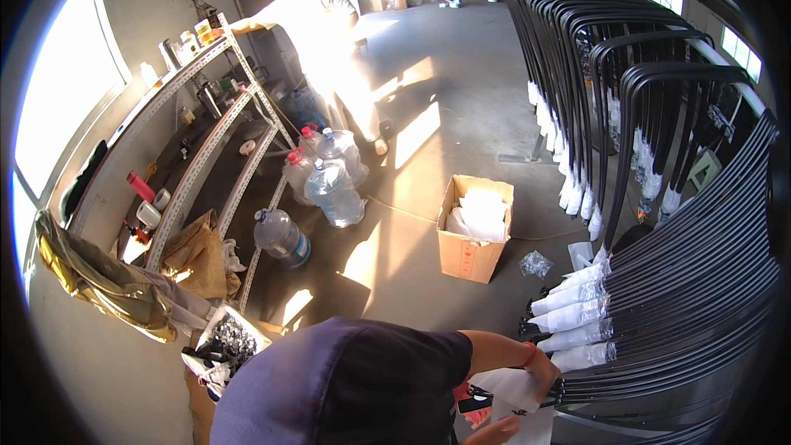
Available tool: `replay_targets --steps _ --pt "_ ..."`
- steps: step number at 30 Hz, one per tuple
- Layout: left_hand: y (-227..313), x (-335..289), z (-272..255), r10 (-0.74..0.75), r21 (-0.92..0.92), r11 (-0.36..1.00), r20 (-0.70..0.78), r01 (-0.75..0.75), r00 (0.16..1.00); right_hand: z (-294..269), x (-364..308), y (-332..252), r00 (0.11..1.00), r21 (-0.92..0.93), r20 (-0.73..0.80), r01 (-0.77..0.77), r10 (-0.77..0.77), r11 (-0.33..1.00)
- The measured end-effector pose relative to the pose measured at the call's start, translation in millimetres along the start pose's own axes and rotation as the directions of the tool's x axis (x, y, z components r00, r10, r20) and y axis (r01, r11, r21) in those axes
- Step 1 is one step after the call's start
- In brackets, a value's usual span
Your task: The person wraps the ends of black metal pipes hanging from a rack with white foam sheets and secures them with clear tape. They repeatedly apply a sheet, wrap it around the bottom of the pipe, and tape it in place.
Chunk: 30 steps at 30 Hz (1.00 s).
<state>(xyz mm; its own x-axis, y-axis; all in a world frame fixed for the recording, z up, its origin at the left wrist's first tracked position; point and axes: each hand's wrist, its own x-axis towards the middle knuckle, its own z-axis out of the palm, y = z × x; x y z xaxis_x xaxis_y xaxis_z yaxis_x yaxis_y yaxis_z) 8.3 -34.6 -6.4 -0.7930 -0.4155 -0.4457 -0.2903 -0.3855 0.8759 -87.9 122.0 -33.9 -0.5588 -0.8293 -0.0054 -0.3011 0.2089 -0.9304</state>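
A dark blue sleeve covers my left arm's upper part, and a red band circles the wrist. My left hand (541,374) is closed on a white wrapping sheet (512,389) at the ends of black bent tubes (659,363). Low at the frame's edge, my right hand (497,431) has its fingers stretched out against the sheet's lower part. Under the left forearm shows a small dark rectangular thing (474,404) beside something red and pale. White-wrapped tube ends (577,313) lie in a row just beyond my left hand.
A cardboard box (470,257) with white sheets stands ahead, near crumpled clear plastic (535,264). Left are metal shelves (198,107), water jugs (334,192) and a bin of small metal parts (231,338). Another person (321,41) stands by the shelves. Hanging tubes (568,58) fill the right.
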Motion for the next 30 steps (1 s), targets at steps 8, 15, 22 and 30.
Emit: replay_targets --steps 8,15,22,30 --pt "-1 -1 9 -0.025 -0.027 0.999 0.083 0.027 0.996 22 -3 19 0.998 0.156 0.046 0.023 -0.03 0.987" --pt "-19 -6 21 0.245 0.285 0.929 0.004 -0.236 0.97 21 5 91 0.898 0.339 -0.013 0.418 -0.44 0.843" --pt "33 -43 27 0.558 0.925 0.333 -0.039 -0.181 0.829 5 1 -22 0.931 0.823 0.288 -0.361 0.225 0.439" --pt "76 -62 15 0.55 0.963 0.176 0.074 -0.202 0.832 -8 14 -51 0.891 0.818 0.441 -0.45 0.111 0.358"
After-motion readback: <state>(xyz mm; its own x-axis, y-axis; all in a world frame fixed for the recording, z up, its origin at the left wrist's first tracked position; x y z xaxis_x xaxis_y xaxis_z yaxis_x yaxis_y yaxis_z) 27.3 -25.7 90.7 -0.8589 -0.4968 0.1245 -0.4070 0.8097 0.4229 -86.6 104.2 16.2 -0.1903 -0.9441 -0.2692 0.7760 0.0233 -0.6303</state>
